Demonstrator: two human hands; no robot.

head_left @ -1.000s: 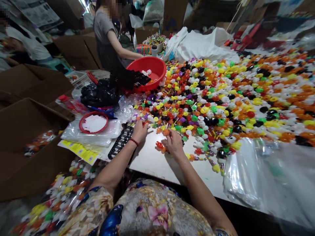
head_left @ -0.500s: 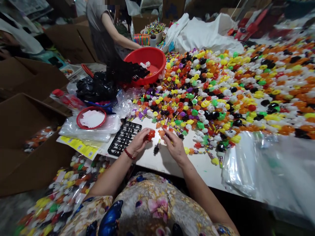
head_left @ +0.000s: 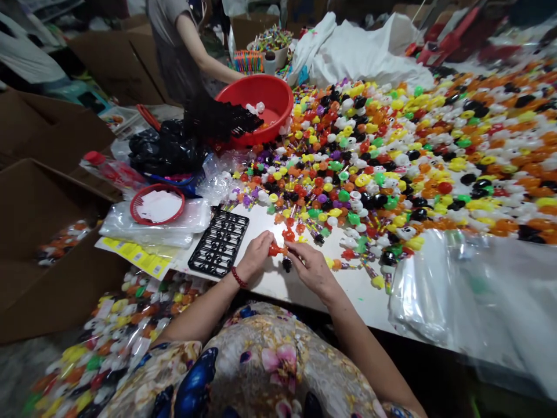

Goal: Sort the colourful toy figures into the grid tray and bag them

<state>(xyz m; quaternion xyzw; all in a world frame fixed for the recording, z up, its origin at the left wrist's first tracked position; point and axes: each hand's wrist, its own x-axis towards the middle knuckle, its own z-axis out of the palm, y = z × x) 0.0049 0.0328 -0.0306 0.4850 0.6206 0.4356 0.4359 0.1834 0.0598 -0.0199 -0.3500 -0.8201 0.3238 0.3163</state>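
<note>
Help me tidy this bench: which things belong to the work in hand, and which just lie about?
In use: left hand, right hand, red toy, black tray, toy heap.
Lying about: red basin, red lid, clear bags, boxes.

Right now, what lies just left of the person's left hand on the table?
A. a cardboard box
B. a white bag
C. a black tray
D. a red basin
C: the black tray lies flat on the table beside the left hand; the red basin sits far back.
</note>
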